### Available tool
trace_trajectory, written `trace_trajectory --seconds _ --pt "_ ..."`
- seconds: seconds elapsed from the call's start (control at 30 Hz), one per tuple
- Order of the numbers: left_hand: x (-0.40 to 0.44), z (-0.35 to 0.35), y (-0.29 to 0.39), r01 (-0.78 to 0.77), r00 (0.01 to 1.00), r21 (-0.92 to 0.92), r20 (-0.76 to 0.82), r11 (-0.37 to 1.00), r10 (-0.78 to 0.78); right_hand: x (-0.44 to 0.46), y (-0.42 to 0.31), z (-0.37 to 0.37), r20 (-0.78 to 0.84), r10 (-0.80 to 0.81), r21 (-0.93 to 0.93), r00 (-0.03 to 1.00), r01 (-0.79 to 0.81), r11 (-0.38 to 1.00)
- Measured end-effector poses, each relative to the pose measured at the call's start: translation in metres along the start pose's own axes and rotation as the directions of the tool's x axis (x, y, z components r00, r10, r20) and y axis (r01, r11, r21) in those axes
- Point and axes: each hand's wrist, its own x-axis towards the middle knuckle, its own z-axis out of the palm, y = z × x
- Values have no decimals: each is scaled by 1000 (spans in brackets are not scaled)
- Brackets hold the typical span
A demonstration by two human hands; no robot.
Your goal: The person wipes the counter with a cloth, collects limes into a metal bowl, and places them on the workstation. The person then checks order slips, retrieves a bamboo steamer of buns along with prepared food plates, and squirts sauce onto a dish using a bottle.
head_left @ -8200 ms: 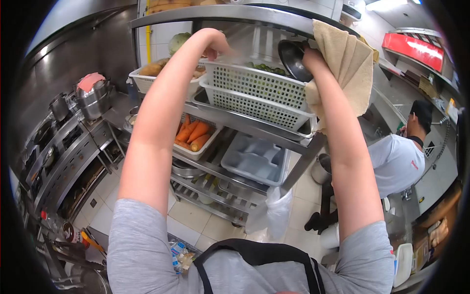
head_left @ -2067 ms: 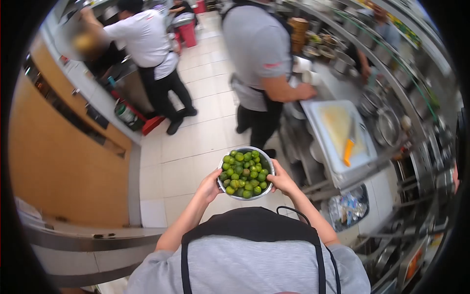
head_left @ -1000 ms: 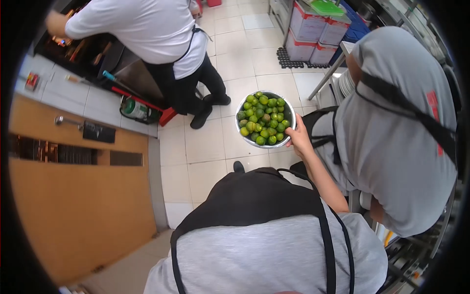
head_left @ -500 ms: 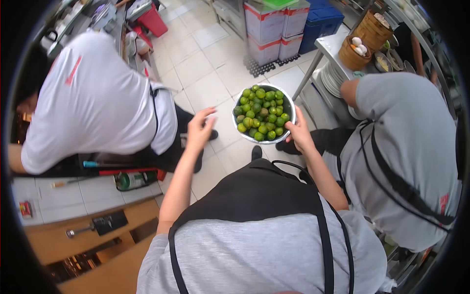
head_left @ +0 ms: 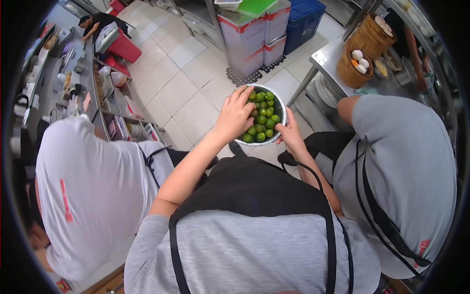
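A round metal bowl [head_left: 284, 110] full of small green limes [head_left: 264, 117] is in front of my apron, above the tiled floor. My right hand [head_left: 290, 130] grips its right rim, thumb on top near the fruit. Over the left part of the bowl lies my left hand [head_left: 237, 110], fingers spread across the limes and partly hiding them. Whether its fingertips have taken hold of a lime cannot be seen.
Co-workers stand close on both sides, in a white shirt [head_left: 93, 191] and a grey shirt [head_left: 401, 161]. Bamboo steamers [head_left: 355, 71] stand on a metal table [head_left: 330, 61] at right. Stacked boxes [head_left: 242, 39], a blue bin [head_left: 303, 24] and a red bin [head_left: 125, 46] are ahead.
The bowl went from the shelf rack to the aisle, filled with limes. My left hand, lately off the bowl, has come onto the limes. Both co-workers now stand beside me as the view moved forward.
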Motion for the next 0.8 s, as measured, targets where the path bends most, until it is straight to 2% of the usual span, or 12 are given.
trace_trajectory --seconds 0.03,0.1,0.13,0.23,0.27,0.33,0.37,0.43,0.5,0.67,0.73,0.8 --pt "10 3 -10 -9 1000 -4 1 1000 9 14 -2 0 3 -14 15 1000 14 1000" --pt "29 -3 -37 33 999 -193 -32 981 -40 39 -8 9 -23 -24 19 999 25 1000" --pt "42 -5 -53 22 999 -194 -38 981 -30 54 -11 12 -39 -22 29 999 23 999" --pt "72 -11 -105 158 981 -687 26 709 -193 90 -28 26 -97 -21 32 995 25 999" --pt "85 -14 -118 149 983 -685 24 713 -183 102 -34 30 -128 -22 24 992 25 999" --pt "106 -14 -141 245 946 -923 160 297 -283 131 -37 30 -151 -19 42 988 26 999" --pt "116 -14 -153 252 946 -920 169 299 -278 145 -40 31 -155 -14 50 988 22 999" --pt "134 -16 -176 215 966 -782 80 585 -247 174 -44 38 -173 -22 54 985 32 998" --pt "148 -18 -200 142 986 -540 4 830 -166 201 -57 50 -187 -17 48 982 26 999" --pt "188 -10 -275 167 955 -623 -89 764 -282 302 -74 68 -82 -35 12 996 36 999" --pt "187 -10 -321 209 850 -711 -208 671 -485 338 -84 90 -27 -5 -33 1000 4 999" --pt "184 -17 -364 263 792 -698 -239 666 -562 378 -99 113 55 7 -84 998 -3 996"
